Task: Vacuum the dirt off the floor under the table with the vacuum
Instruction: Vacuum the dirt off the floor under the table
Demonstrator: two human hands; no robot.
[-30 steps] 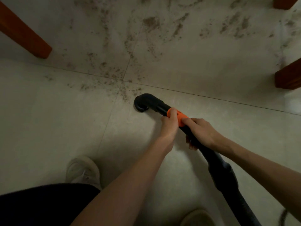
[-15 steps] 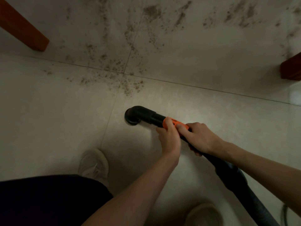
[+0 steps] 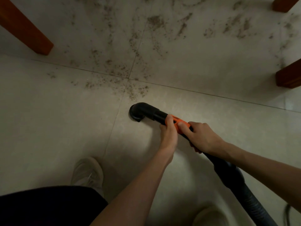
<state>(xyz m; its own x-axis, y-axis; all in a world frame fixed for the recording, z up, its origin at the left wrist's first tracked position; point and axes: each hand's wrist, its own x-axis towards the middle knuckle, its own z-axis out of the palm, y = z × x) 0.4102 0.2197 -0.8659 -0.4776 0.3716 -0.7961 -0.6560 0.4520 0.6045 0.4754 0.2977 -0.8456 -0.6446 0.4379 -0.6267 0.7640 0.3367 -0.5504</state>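
Head view: mid-sweep, both left hand [image 3: 168, 134] and right hand [image 3: 203, 137] clamped round vacuum wand [image 3: 176, 123], nozzle [image 3: 138, 111] down at centre, dirt [image 3: 135, 92] just beyond at twelve o'clock, probably calling for a forward push.

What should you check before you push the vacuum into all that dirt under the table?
1. Both hands hold the tube: ok. The left hand and right hand grip it at the orange collar.
2. Nozzle down at the floor: ok.
3. Nozzle on the dirt: not ok, it sits just short of the nearest specks.
4. Path ahead is free: ok, the table legs stand off to the sides.
5. Feet out of the way: ok, the shoe is behind the nozzle.
6. Vacuum switched on: cannot tell.
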